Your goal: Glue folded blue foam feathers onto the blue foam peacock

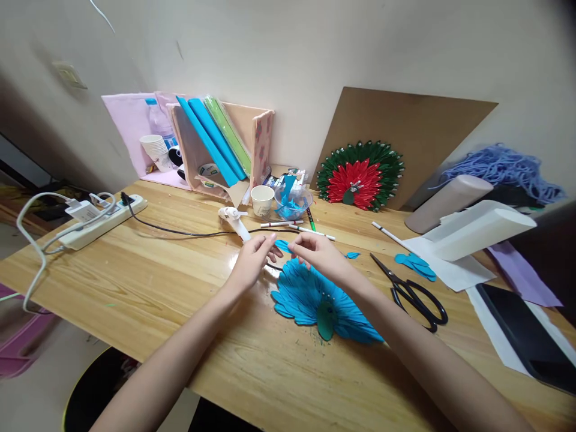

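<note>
At eleven o'clock from the blue fan (297,297), the right hand (320,252) pinches a blue petal (282,245), though whether the left hand (252,259) grips it too I cannot tell.

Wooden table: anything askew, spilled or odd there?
Mildly untidy: pens lie loose near the paper cup, and dark specks dot the table beside the green oval on the blue fan, possibly debris. No liquid spill shows.

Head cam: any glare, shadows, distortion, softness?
Head view: glare on the pale wooden tabletop beside the white plastic glue gun; head view, right: shadow under the bare right forearm, and wide-angle stretch on the slim black phone; head view, top right: dark corner; head view, centre: blue petal-shaped piece at the fingertips looks soft.
</note>
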A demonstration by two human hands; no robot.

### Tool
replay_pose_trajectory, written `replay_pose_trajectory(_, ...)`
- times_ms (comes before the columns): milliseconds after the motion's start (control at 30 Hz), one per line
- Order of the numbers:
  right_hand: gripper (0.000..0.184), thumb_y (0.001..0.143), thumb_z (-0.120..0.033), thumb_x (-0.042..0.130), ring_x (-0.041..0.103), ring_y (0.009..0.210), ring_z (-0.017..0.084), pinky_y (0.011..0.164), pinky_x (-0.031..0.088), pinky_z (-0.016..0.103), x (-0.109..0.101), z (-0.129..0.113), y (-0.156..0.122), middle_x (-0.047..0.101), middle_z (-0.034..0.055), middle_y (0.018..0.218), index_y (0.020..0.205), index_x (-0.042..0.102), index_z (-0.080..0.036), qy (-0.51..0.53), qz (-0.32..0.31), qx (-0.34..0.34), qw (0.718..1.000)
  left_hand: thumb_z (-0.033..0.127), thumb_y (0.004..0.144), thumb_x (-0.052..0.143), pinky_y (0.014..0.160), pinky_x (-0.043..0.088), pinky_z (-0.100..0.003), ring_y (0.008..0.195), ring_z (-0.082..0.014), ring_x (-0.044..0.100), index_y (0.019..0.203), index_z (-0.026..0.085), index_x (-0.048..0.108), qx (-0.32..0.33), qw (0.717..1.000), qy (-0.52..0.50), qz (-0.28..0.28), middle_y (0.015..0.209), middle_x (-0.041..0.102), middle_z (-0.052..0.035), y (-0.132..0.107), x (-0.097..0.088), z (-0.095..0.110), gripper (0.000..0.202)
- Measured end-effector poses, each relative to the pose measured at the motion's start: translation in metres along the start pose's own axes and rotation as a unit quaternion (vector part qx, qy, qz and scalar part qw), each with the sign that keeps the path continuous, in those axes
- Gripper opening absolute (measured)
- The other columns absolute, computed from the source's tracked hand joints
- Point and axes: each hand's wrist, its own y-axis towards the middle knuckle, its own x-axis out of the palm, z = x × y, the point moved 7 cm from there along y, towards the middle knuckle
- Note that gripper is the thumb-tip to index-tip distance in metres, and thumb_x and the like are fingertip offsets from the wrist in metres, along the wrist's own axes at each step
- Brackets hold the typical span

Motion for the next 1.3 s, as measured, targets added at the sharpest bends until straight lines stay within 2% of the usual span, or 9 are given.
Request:
replay_pose_trajectory(133, 0.035, 0.076, -0.050, 0.055, 0.050, 0.052, 0.009, 0.048, 0.041, 0.022, 0.014, -0.005, 0.017, 0.057, -0.0001, 0.063, 0.069, 0.055, -0.016, 0.033, -0.025, -0.016, 0.999, 0.037, 0.077, 0.060, 0.055, 0.040, -0.022, 0.057, -0.0109, 0.052, 0.070, 0.015, 0.057, 0.035, 0.998, 0.027, 0.051, 0.065, 0.060, -0.0016, 0.000, -0.017, 0.016, 0.023)
replay_pose_trajectory(233, 0.034, 0.083, -0.048, 0.047, 0.057, 0.065, 0.013, 0.060, 0.047, 0.026, 0.020, -0.005, 0.039, 0.061, 0.0044, 0.076, 0.082, 0.057, -0.015, 0.026, 0.019, -0.048, 0.998, 0.035, 0.077, 0.060, 0.058, 0.041, -0.021, 0.058, -0.0107, 0.052, 0.069, 0.016, 0.057, 0.106, 0.984, 0.032, 0.142, 0.064, 0.058, -0.0003, -0.007, -0.047, 0.043, 0.021)
replay_pose_trajectory(400, 0.040, 0.073, -0.037, 0.064, 0.058, 0.094, 0.023, 0.081, 0.044, 0.034, 0.067, -0.010, 0.081, 0.061, 0.0146, 0.106, 0.104, 0.054, -0.013, -0.207, 0.012, -0.108, 0.972, 0.034, 0.078, 0.055, 0.051, 0.035, -0.018, 0.055, -0.0078, 0.048, 0.071, 0.018, 0.054, 0.267, 0.885, -0.031, 0.380, 0.063, 0.054, 0.0023, -0.029, -0.133, 0.066, 0.018)
replay_pose_trajectory(500, 0.027, 0.073, -0.032, 0.064, 0.059, 0.091, 0.026, 0.077, 0.043, 0.033, 0.099, -0.010, 0.098, 0.065, 0.0137, 0.098, 0.093, 0.058, -0.015, -0.264, -0.017, -0.110, 0.958, 0.033, 0.075, 0.056, 0.052, 0.035, -0.018, 0.063, -0.0100, 0.054, 0.072, 0.016, 0.058, 0.193, 0.872, 0.040, 0.448, 0.067, 0.059, -0.0001, -0.024, -0.176, 0.040, 0.017)
replay_pose_trajectory(567, 0.013, 0.076, -0.026, 0.058, 0.060, 0.085, 0.026, 0.072, 0.042, 0.031, 0.110, -0.007, 0.103, 0.067, 0.0118, 0.090, 0.083, 0.059, -0.016, -0.261, -0.013, -0.098, 0.960, 0.035, 0.075, 0.054, 0.060, 0.040, -0.019, 0.069, -0.0121, 0.057, 0.073, 0.015, 0.062, 0.090, 0.896, 0.134, 0.414, 0.072, 0.064, -0.0024, -0.010, -0.190, 0.016, 0.021)
replay_pose_trajectory(767, 0.024, 0.084, -0.032, 0.041, 0.060, 0.079, 0.021, 0.067, 0.042, 0.027, 0.098, -0.009, 0.082, 0.066, 0.0052, 0.086, 0.090, 0.059, -0.017, -0.205, 0.010, -0.089, 0.975, 0.036, 0.069, 0.062, 0.071, 0.045, -0.025, 0.073, -0.0190, 0.063, 0.067, 0.012, 0.069, 0.020, 0.914, 0.190, 0.359, 0.071, 0.071, -0.0064, 0.003, -0.193, -0.018, 0.025)
replay_pose_trajectory(933, 0.030, 0.082, -0.043, 0.045, 0.058, 0.076, 0.020, 0.067, 0.040, 0.028, 0.078, -0.014, 0.060, 0.064, 0.0054, 0.083, 0.086, 0.059, -0.017, -0.152, 0.013, -0.094, 0.984, 0.035, 0.067, 0.064, 0.069, 0.046, -0.025, 0.072, -0.0196, 0.065, 0.070, 0.012, 0.072, -0.007, 0.929, 0.181, 0.322, 0.073, 0.072, -0.0074, 0.009, -0.180, -0.024, 0.025)
replay_pose_trajectory(1100, 0.033, 0.082, -0.046, 0.043, 0.052, 0.057, 0.016, 0.056, 0.035, 0.027, 0.081, 0.000, 0.059, 0.056, 0.0013, 0.063, 0.071, 0.054, -0.017, -0.158, -0.016, -0.026, 0.987, 0.034, 0.067, 0.064, 0.065, 0.047, -0.025, 0.069, -0.0188, 0.065, 0.071, 0.011, 0.072, -0.022, 0.934, 0.170, 0.314, 0.071, 0.072, -0.0075, 0.010, -0.176, -0.027, 0.024)
replay_pose_trajectory(1300, 0.033, 0.082, -0.045, 0.042, 0.050, 0.060, 0.015, 0.056, 0.033, 0.026, 0.085, -0.004, 0.057, 0.056, 0.0017, 0.066, 0.067, 0.051, -0.018, -0.185, -0.024, -0.054, 0.981, 0.032, 0.068, 0.064, 0.058, 0.045, -0.024, 0.061, -0.0171, 0.062, 0.069, 0.012, 0.072, -0.033, 0.934, 0.167, 0.313, 0.064, 0.070, -0.0060, 0.008, -0.175, -0.028, 0.022)
